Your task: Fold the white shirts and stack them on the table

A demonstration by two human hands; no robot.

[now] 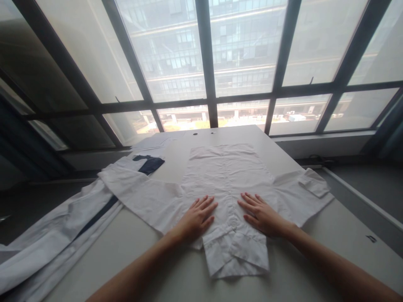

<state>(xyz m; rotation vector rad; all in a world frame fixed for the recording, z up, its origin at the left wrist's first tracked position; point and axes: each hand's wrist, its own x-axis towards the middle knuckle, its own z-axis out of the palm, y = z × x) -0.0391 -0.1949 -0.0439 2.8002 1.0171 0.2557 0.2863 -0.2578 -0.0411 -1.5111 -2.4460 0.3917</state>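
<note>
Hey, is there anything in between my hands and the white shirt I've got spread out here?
Nothing visible is in the way: your left hand and right hand both rest spread on the white shirt. The other clothes lie off to the left, away from both hands.

A: Shirt (217, 172)?
B: Thin woven cloth, matt, finely creased.
A: Tabletop (343, 228)?
B: Smooth, low sheen, laminate-looking.
A: Twelve o'clock?
B: Window panes (245, 50), smooth glass; frame (205, 46) matt, probably metal.
A: Garments (59, 235) at eight?
B: Soft matt cloth, wrinkled.
</note>
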